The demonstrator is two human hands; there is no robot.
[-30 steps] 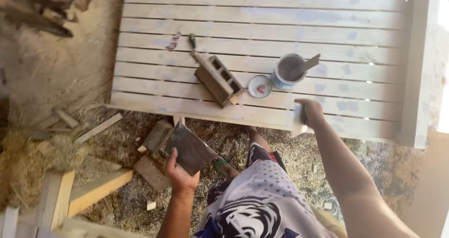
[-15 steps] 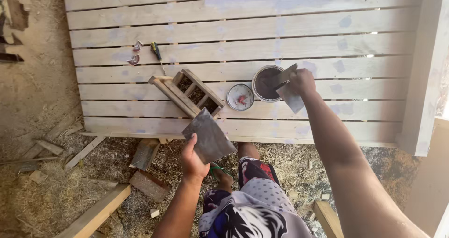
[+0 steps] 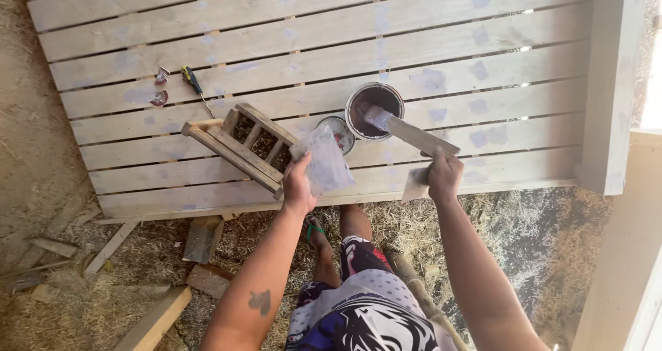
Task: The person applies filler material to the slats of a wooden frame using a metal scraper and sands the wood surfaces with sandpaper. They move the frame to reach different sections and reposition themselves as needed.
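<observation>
The left hand [image 3: 298, 185] was up over the near edge of the slatted wooden panel [image 3: 483, 41], fingers closed around a flat, putty-smeared scraper blade [image 3: 324, 163] that tilted up and to the right. The right hand [image 3: 443, 174] sat just beside it to the right, fingers clamped on a second, smaller scraper [image 3: 416, 184] pointing down-left. Just beyond the hands stood an open can of dark filler [image 3: 374, 109] with a flat stir stick [image 3: 412, 132] leaning out of it, and the can's lid [image 3: 338, 133] lay touching its left side. A small wooden ladder-like frame [image 3: 238, 147] rested on the panel to the left of the blade, with a screwdriver [image 3: 196, 87] farther up. Wood offcuts [image 3: 202, 239] lay on the straw-strewn ground [image 3: 524, 254] below.
</observation>
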